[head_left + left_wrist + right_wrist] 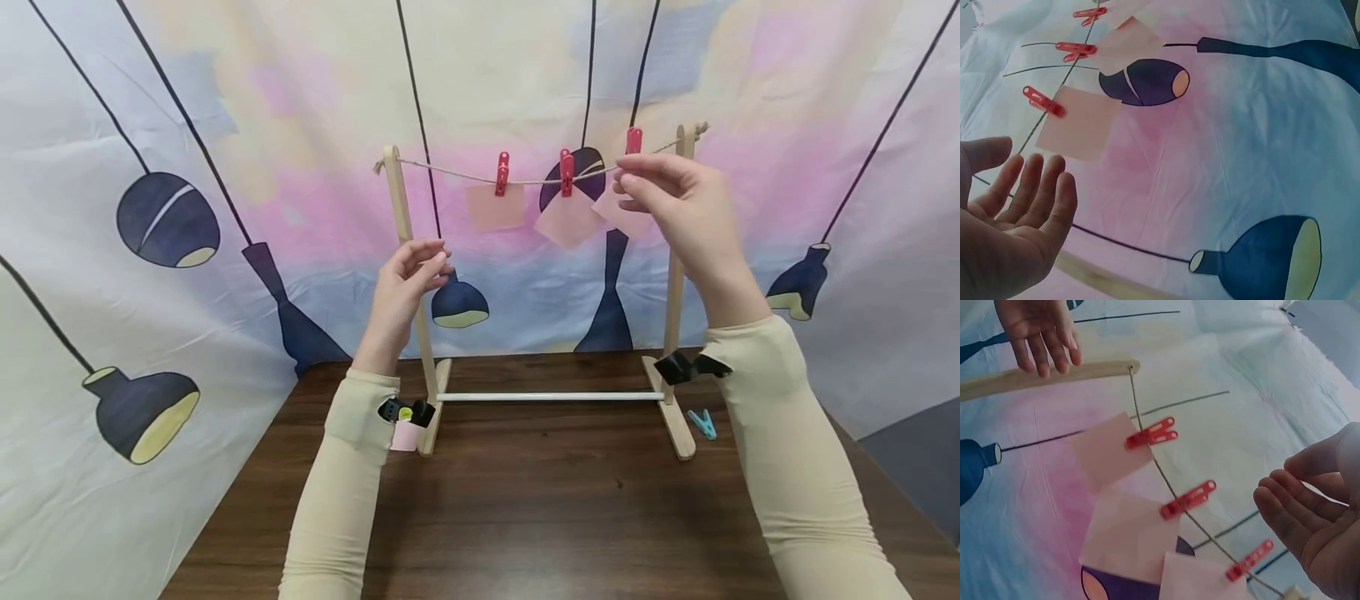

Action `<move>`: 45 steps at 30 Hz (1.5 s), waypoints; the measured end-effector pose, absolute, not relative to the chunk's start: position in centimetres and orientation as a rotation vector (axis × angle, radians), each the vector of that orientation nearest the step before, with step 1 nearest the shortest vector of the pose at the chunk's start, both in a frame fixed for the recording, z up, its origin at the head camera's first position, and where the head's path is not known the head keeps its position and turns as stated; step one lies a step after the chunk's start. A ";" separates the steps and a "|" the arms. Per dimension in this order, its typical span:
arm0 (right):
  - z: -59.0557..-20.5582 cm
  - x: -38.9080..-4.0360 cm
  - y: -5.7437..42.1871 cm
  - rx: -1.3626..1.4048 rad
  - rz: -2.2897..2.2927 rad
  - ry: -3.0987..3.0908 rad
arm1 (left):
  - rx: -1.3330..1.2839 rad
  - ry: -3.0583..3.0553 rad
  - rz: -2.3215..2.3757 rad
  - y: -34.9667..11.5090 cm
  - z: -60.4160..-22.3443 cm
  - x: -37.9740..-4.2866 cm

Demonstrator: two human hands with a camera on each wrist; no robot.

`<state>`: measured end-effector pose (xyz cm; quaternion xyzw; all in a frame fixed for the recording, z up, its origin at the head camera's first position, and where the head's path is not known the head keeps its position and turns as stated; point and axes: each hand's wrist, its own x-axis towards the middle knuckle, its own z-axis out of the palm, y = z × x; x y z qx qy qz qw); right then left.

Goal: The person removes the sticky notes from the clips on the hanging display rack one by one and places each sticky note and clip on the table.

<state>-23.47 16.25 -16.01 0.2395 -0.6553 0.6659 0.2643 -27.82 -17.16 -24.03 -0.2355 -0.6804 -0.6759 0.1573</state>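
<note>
Three red clothespins hold three pink paper squares on a thin string: a left clothespin (502, 173) with its paper (491, 210), a middle clothespin (566, 173) with a tilted paper (567, 221), and a right clothespin (633, 140) with another paper (1194, 578). My right hand (693, 204) hovers near the right clothespin, fingers loosely bent and thumb near the fingertips; the right wrist view shows it apart from the string and holding nothing. Beside the left post, my left hand (408, 283) hangs in the air, relaxed and holding nothing.
The string (457, 172) runs between a left wooden post (399, 200) and a right post (673, 308), joined low by a white rod (547, 397). On the brown table (540, 517) lie a blue clothespin (703, 424) and pink paper (405, 437). A lamp-patterned cloth hangs behind.
</note>
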 end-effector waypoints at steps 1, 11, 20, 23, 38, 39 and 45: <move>-15.8 -23.6 15.8 0.659 1.819 -1.769 | -0.662 -1.934 -1.956 -16.9 -24.0 -27.9; -15.9 -25.3 12.2 0.705 1.955 -1.827 | -0.570 -1.947 -2.087 -15.3 -25.2 -29.3; -14.5 -27.5 10.3 0.699 1.906 -1.961 | -0.608 -1.859 -2.185 -13.7 -25.2 -31.2; -14.3 -28.0 9.8 0.711 1.861 -2.015 | -0.610 -1.865 -2.189 -13.1 -25.4 -31.9; -13.2 -29.2 7.3 0.632 1.627 -2.317 | -0.663 -1.671 -2.368 -12.0 -26.2 -34.2; -13.0 -29.3 7.1 0.633 1.620 -2.326 | -0.656 -1.646 -2.390 -12.0 -26.2 -34.4; -12.0 -29.8 5.6 0.673 1.628 -2.344 | -0.658 -1.559 -2.411 -12.3 -25.6 -34.6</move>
